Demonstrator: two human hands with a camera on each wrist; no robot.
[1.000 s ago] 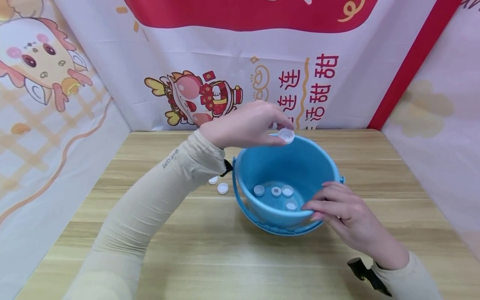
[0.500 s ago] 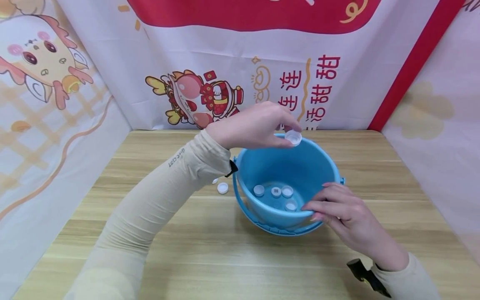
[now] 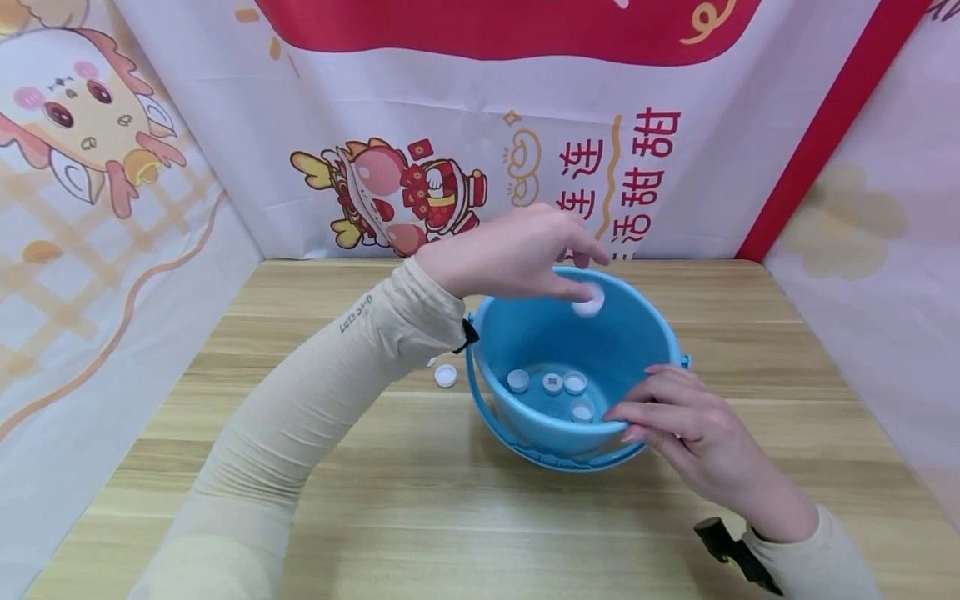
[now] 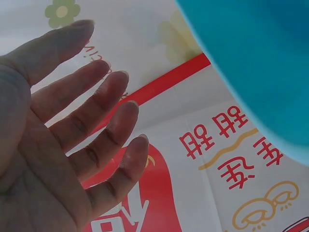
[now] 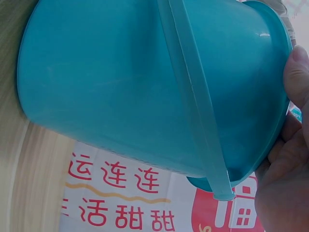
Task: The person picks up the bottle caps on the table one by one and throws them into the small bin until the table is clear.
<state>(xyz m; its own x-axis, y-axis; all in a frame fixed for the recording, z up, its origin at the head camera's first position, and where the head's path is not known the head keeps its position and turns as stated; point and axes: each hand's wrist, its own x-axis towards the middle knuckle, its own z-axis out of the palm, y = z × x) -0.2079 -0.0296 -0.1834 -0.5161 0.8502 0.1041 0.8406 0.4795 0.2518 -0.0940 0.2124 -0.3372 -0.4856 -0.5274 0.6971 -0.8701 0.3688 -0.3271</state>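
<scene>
Over the back of the blue bucket [image 3: 540, 329], my left hand [image 3: 517, 252] is spread with thumb and fingers apart. A blurred white cap [image 3: 588, 302] is in the air just below its fingertips, inside the bucket's outline. In the left wrist view the left hand [image 4: 72, 130] holds nothing, with the bucket [image 4: 270, 63] beyond its fingers. My right hand [image 3: 697, 437] grips the near right rim, fingers over the inside and thumb outside. The right wrist view shows this hand [image 5: 289, 159] on the bucket [image 5: 106, 87]. Several white caps [image 3: 517, 381] lie on the bucket's bottom.
Left of the bucket, one white cap [image 3: 446, 376] lies on the wooden table [image 3: 420, 517], with another partly hidden by the left sleeve [image 3: 300, 417]. The bucket's handle [image 3: 551, 459] hangs down at the front. Printed cloth [image 3: 420, 92] stands behind and at both sides.
My left hand moved slightly right, then its fingers parted and the cap it pinched dropped away below them. The right hand and the bucket have stayed in place.
</scene>
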